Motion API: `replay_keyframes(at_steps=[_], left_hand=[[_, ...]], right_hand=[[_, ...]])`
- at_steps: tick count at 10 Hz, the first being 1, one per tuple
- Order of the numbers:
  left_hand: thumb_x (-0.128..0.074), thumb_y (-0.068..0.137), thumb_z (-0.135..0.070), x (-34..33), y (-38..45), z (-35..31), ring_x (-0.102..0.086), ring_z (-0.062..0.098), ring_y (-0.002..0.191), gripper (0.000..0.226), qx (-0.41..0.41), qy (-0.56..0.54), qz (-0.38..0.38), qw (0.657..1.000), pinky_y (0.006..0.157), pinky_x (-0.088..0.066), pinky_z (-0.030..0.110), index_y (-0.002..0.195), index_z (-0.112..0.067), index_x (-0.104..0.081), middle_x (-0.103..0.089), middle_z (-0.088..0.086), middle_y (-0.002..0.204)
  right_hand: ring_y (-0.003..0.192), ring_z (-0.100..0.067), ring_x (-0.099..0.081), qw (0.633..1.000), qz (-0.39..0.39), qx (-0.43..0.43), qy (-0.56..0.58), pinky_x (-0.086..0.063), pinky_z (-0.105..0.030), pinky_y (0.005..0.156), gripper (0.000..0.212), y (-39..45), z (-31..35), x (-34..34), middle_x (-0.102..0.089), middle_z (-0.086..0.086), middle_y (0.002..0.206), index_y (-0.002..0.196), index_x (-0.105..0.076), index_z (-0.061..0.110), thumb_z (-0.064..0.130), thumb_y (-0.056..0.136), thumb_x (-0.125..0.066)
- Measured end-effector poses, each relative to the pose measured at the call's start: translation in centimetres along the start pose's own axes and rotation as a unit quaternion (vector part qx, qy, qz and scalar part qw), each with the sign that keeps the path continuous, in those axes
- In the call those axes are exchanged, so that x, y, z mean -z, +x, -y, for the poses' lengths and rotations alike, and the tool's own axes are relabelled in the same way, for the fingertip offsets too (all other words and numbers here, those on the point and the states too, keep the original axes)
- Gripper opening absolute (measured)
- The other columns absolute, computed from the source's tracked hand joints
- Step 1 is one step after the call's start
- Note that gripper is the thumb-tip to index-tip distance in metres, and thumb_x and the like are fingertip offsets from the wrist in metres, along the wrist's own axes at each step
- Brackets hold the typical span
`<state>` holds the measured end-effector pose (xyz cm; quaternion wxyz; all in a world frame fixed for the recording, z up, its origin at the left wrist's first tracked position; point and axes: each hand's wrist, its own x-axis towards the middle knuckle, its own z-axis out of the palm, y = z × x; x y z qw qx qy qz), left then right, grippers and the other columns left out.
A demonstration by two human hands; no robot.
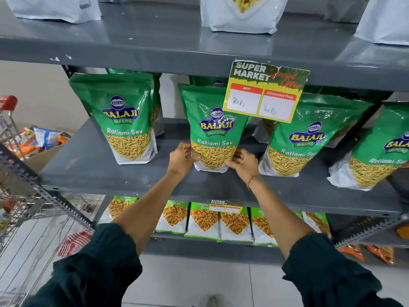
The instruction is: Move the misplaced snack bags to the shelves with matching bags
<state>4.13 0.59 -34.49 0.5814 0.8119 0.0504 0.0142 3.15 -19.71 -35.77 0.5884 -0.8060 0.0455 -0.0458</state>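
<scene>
Four front Ratlami Sev bags (213, 129) | left hand (180, 159), right hand (242, 162) grip one

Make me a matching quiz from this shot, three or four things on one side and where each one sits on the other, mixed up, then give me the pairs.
Things:
1. Price sign
2. Shopping cart
3. White bags
4. Sev bag held by the left hand and right hand

Places:
A. top shelf
B. middle shelf
C. hanging from the top shelf's front edge
D. far left, on the floor

Pairs: 1-C, 2-D, 3-A, 4-B
</scene>
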Motion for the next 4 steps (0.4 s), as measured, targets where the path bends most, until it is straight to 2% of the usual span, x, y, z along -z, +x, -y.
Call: replay_keyframes(at_steps=[1, 3, 4], left_hand=[[-0.073, 0.074, -0.001, -0.2, 0.1, 0.0, -0.06, 0.017, 0.097, 0.044, -0.003, 0.005, 0.003, 1.0, 0.088, -0.046, 0.023, 0.112, 0.004, -0.051, -0.064, 0.019, 0.118], [-0.071, 0.078, -0.014, -0.2, -0.6, -0.3, -0.059, 0.03, 0.115, 0.052, 0.001, 0.066, 0.004, 0.998, 0.099, -0.047, 0.037, 0.123, -0.002, -0.047, -0.063, 0.017, 0.124], [-0.062, 0.087, -0.021, 0.0, -2.0, -1.2, -0.05, 0.033, 0.126, 0.059, -0.003, 0.096, 0.001, 0.995, 0.101, -0.041, 0.04, 0.136, -0.002, -0.037, -0.052, 0.019, 0.137]], right_hand=[[0.103, -0.026, -0.063, 1.0, 0.01, -0.007, -0.002, -0.051, -0.035, 0.092, 0.051, 0.0, 0.1, 0.0, -0.064, -0.02, 0.118, 0.115, -0.053, 0.001, 0.004, 0.069, -0.074], [0.112, -0.025, -0.059, 0.999, 0.043, -0.015, -0.009, -0.047, -0.037, 0.099, 0.056, -0.7, 0.7, 0.2, -0.059, -0.018, 0.126, 0.123, -0.049, 0.004, 0.004, 0.072, -0.072], [0.118, -0.023, -0.055, 0.999, 0.024, -0.004, -0.034, -0.044, -0.041, 0.103, 0.059, -2.4, 0.7, -0.3, -0.055, -0.012, 0.132, 0.128, -0.044, 0.01, 0.01, 0.075, -0.069]])
